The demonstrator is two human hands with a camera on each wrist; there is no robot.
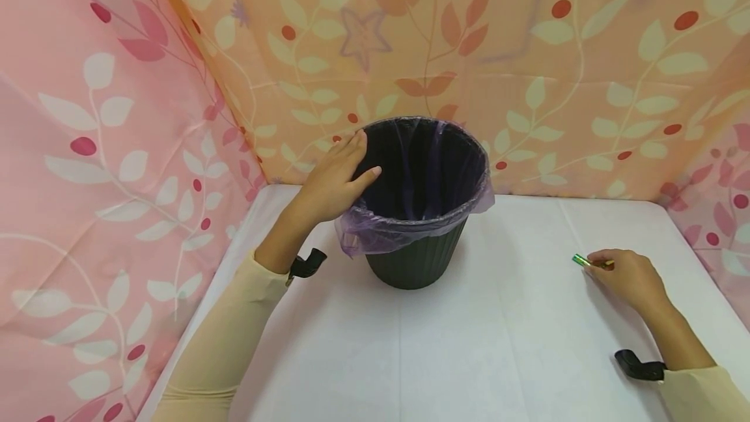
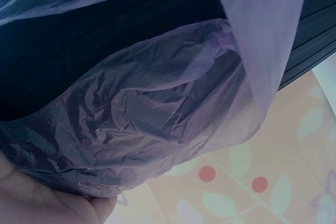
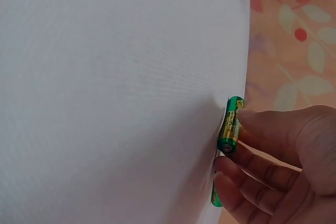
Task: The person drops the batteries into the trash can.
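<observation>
A dark green ribbed trash bin (image 1: 416,262), lined with a translucent purple plastic bag (image 1: 381,233), stands upright on the white table. My left hand (image 1: 336,178) rests on the left side of its rim, fingers straight over the folded edge of the bag. The left wrist view shows its fingers against the crinkled bag (image 2: 142,114). Low over the table at the right, my right hand (image 1: 633,279) holds a green and gold battery (image 3: 231,124) at its fingertips. A second green battery (image 3: 216,196) shows below it, mostly hidden by the fingers.
The white-covered table (image 1: 363,350) spreads in front of the bin. An orange floral curtain (image 1: 515,51) hangs close behind it, and a pink one (image 1: 117,168) lines the left side. Black wrist mounts (image 1: 638,366) are strapped under both wrists.
</observation>
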